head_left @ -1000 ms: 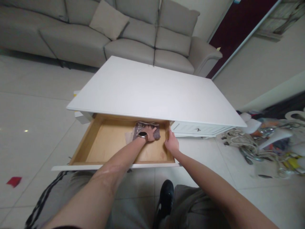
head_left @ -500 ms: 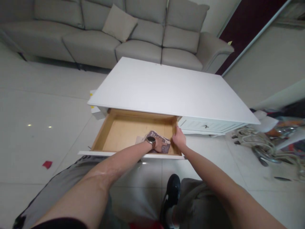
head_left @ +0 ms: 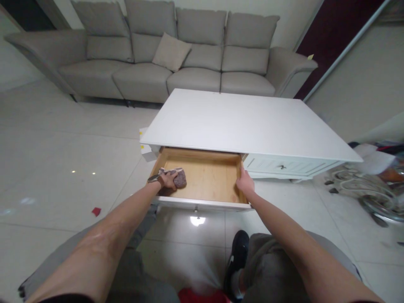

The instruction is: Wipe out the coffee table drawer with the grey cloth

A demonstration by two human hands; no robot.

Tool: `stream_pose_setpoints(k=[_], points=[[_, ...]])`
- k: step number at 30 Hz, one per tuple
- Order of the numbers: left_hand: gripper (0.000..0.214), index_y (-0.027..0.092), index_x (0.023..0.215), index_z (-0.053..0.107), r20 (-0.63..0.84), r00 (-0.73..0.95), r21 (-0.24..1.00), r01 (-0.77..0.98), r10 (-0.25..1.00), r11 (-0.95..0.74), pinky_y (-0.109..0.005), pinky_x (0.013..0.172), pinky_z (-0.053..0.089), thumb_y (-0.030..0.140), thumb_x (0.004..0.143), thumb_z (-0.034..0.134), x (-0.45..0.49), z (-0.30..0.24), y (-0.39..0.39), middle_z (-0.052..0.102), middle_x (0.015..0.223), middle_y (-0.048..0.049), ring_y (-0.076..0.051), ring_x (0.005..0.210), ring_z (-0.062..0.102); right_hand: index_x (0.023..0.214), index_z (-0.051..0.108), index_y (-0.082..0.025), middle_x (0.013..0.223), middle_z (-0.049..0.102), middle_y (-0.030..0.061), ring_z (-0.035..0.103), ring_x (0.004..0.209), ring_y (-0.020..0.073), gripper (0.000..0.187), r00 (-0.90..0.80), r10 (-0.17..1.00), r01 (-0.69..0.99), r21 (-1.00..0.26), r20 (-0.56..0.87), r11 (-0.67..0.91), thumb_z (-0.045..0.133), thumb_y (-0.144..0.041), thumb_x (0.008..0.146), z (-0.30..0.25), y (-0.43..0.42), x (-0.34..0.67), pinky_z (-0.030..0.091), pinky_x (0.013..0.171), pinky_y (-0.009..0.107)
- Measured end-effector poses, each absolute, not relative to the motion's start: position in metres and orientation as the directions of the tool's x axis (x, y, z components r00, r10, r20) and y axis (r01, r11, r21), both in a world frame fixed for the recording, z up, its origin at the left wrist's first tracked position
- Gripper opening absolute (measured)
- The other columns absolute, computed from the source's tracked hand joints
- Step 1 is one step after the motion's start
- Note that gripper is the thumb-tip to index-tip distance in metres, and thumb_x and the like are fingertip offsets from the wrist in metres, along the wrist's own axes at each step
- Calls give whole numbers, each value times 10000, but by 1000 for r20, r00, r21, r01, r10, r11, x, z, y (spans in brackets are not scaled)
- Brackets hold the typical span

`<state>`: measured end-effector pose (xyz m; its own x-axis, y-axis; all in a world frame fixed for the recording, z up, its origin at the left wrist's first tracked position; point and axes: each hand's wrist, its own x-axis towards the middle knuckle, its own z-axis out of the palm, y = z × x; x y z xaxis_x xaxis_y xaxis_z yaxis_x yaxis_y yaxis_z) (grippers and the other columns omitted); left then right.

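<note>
A wooden drawer (head_left: pixel 208 176) stands pulled out of a white coffee table (head_left: pixel 246 122). My left hand (head_left: pixel 169 180), with a watch on its wrist, presses a mottled grey-brown cloth (head_left: pixel 178 178) onto the drawer floor near its left front corner, fingers closed over it. My right hand (head_left: pixel 245 184) grips the drawer's right side wall, thumb inside.
A grey sectional sofa (head_left: pixel 176 63) with a cushion (head_left: pixel 171 51) runs along the back. A second shut drawer (head_left: pixel 284 166) is to the right. Cables and clutter (head_left: pixel 369 193) lie on the tiled floor at right. My knees and a black shoe (head_left: pixel 237 261) are below.
My left hand has slid the cloth from the drawer's right side, back then front, across to its left front corner. My right hand stays on the right wall. The camera view has shifted.
</note>
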<state>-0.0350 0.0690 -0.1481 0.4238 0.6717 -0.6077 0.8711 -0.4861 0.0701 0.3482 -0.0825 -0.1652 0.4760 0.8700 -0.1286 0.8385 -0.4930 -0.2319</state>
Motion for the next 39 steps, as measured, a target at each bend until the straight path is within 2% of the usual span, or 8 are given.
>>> stream_pose_setpoints(k=[4,11,15,17,23,29,33,39], points=[[1030,319,1528,426,-642,455,47,827,618,-560,-542,1118,364,489,592,822,-2,-152,49,452,1555,-160,-430,1359,475,1565,324,-225,1324,554,164,652,1016,277,638,467,875,843,-234,-128,-484,384,-185,932,-163,-82,348,495,837,380],[650,265,1440,564,-435,812,484,575,388,-660,-379,1167,342,458,826,663,67,-142,12,558,1496,-85,-277,1366,499,1550,329,-192,1368,512,202,663,1046,304,613,410,893,873,-204,-184,-443,341,-177,938,-164,-82,353,508,876,436],[494,228,1281,689,-570,737,541,669,364,-509,-294,1012,461,524,930,506,45,-100,14,708,1303,-53,-218,1151,644,1547,345,-167,1592,323,219,368,1440,382,648,365,927,925,-82,-87,-372,457,-237,912,-156,-80,348,340,1126,549],[533,182,1141,747,-610,685,471,718,400,-513,-293,951,482,569,958,430,23,-73,9,750,1194,-79,-226,1060,673,1499,423,-163,1644,267,184,184,1528,366,602,214,977,975,-64,-20,-215,488,-292,914,-150,-76,332,211,1195,571],[427,185,1242,673,-521,703,328,688,484,-647,-348,939,506,437,949,492,-37,-23,-50,713,1246,-137,-271,1104,673,1450,550,-215,1526,493,140,469,1374,299,615,-473,818,857,-389,-329,339,563,-501,905,-151,-58,250,354,1150,428],[281,157,1121,709,-488,652,206,732,580,-650,-416,903,531,204,906,536,-26,-37,-64,715,1167,-191,-332,1090,685,1633,217,-355,1686,170,169,189,1491,511,1160,-220,816,973,-182,-535,144,790,-635,665,-166,-29,207,314,1109,669],[336,190,1122,717,-468,696,235,692,545,-682,-418,866,547,130,911,462,-14,-60,-55,717,1134,-175,-320,1067,694,1631,83,-440,1712,-140,104,-73,1507,549,1082,-121,820,992,-98,-559,79,695,-665,767,-175,-10,192,241,1030,822],[394,266,1207,679,-331,808,336,584,488,-739,-411,907,538,402,845,603,-34,-84,-39,671,1246,-110,-309,1145,643,1605,30,-516,1670,-306,-2,-275,1472,508,1011,-119,803,992,-104,-584,71,643,-693,821,-191,3,188,73,1023,875]])
